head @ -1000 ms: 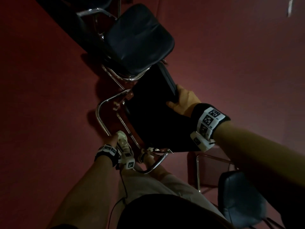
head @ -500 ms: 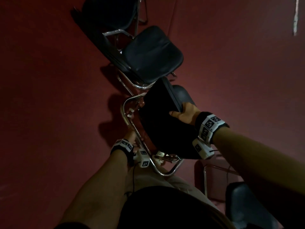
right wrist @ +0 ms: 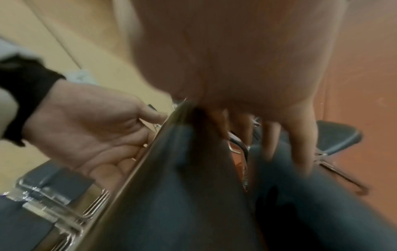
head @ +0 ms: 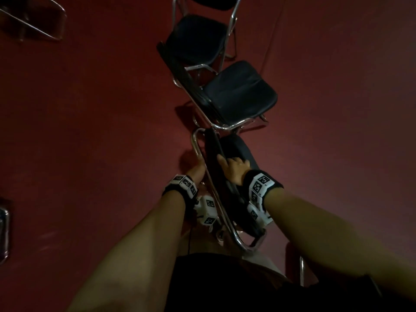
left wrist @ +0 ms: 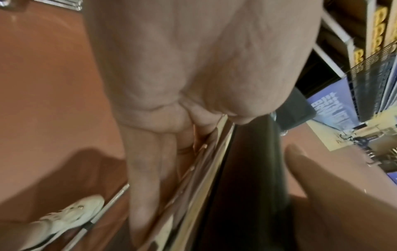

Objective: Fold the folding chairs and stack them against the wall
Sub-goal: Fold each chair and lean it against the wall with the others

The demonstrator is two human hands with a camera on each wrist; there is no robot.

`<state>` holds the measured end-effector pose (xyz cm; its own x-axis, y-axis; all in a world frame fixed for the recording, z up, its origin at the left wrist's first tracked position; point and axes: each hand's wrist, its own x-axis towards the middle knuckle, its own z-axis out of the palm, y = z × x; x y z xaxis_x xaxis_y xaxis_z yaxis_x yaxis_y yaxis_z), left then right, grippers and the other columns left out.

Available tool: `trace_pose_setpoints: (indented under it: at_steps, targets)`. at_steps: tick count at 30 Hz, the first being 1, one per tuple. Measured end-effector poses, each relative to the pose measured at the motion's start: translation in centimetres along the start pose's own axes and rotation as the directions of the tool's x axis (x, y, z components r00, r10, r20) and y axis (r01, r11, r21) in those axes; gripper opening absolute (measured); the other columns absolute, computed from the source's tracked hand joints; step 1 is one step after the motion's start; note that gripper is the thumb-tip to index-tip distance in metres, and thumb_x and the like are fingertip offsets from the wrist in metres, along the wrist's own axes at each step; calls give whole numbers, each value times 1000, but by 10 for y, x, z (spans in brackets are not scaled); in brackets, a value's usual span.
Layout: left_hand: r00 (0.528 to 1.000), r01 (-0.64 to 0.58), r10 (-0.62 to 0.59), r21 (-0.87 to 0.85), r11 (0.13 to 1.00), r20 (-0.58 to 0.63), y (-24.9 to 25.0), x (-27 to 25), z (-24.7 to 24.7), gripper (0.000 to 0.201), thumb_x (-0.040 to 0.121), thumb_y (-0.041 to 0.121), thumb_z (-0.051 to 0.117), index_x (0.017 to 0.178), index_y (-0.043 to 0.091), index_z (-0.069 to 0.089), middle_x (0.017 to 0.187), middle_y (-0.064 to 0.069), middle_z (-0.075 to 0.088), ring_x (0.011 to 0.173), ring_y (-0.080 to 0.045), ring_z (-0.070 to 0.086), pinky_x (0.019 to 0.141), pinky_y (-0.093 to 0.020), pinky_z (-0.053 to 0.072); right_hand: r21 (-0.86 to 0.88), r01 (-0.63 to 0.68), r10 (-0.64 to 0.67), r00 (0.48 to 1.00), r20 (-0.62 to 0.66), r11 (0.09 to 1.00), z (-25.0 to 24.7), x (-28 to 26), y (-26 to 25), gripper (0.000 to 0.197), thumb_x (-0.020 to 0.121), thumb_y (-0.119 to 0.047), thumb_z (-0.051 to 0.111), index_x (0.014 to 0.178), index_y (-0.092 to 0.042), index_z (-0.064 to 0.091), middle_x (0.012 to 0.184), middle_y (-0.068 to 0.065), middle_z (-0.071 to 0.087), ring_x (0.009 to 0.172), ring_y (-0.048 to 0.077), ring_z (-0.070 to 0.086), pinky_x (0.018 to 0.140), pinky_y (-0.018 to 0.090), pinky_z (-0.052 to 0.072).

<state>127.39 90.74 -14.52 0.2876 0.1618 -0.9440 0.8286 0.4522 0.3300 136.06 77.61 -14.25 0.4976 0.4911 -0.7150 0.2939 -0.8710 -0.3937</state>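
A folding chair (head: 211, 167) with a chrome frame and black pads stands almost flat on edge in front of me on the red floor. My left hand (head: 198, 172) grips the frame's chrome tube (left wrist: 204, 169) on the left side, fingers (right wrist: 120, 163) curled round it. My right hand (head: 234, 167) holds the black seat pad (right wrist: 193, 186) from the right, thumb on the near face and fingers (right wrist: 300, 144) over the far face. The chair's lower end is hidden behind my forearms.
Two open black chairs (head: 240, 95) (head: 195, 39) stand just beyond the held one. Another chair (head: 301, 271) is at my right. Several folded chairs (right wrist: 43, 203) lean by a pale wall. A chrome frame (head: 33, 23) is at the far left. My white shoe (left wrist: 71, 215) is beside the frame.
The seat pad has swung up against the frame, so the chair went from half open to nearly flat. My hands have come closer together, and more open chairs show ahead.
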Motion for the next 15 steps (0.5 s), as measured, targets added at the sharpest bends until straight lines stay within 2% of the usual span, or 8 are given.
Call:
trace_pose_setpoints:
  at_steps: [1,3,5,7,9,12,15]
  targets:
    - [1000,6,-6,9,1000,-15,2,-3,-3,97,82,89,21,104,8,69,99,-15,75,97,-36,73,81,-51,61,57,-4,2,999,52,998,2,-3,-7,66,101,-58,22,159,-25,15,158,13,33,143,36,30,116,49,24]
    - [999,0,2,44,999,-44,-1,-11,-19,92,89,83,14,108,10,66,98,-18,71,96,-35,69,71,-42,59,223,-36,-2,985,170,974,10,-20,-24,82,96,-71,25,159,-19,16,155,13,39,139,31,41,111,39,32]
    - [1000,5,-6,72,997,2,-5,-14,-34,97,83,89,16,114,12,66,104,-17,69,97,-33,67,72,-43,58,283,-37,-25,977,214,958,28,-36,-35,100,89,-73,46,159,-17,2,153,12,42,136,29,46,105,35,38]
    - [998,8,-15,102,995,67,-8,-18,-52,109,69,99,24,119,13,69,111,-16,73,100,-34,71,75,-44,61,238,-11,-30,985,168,971,50,-41,-45,122,80,-68,66,157,-19,-14,153,10,42,134,29,48,106,36,43]
    - [996,-35,18,188,981,88,-12,-13,-75,113,59,103,36,127,17,63,113,-16,73,96,-36,73,75,-48,62,225,-16,-2,997,80,974,74,-37,-61,134,73,-63,76,155,-21,-20,149,11,48,129,27,54,103,39,48]
    - [995,-88,71,288,954,69,-30,0,-119,122,38,107,49,126,23,62,110,-11,75,90,-35,75,82,-53,60,234,-51,65,996,-54,971,116,-39,-102,142,67,-59,82,153,-23,-26,137,14,57,116,29,63,95,41,53]
    - [996,-82,88,378,922,0,-54,0,-187,119,34,108,45,114,21,63,103,-10,76,86,-32,76,83,-51,61,211,-53,67,996,-56,976,160,-43,-162,144,65,-56,84,153,-25,-26,135,15,57,113,30,64,95,45,53]
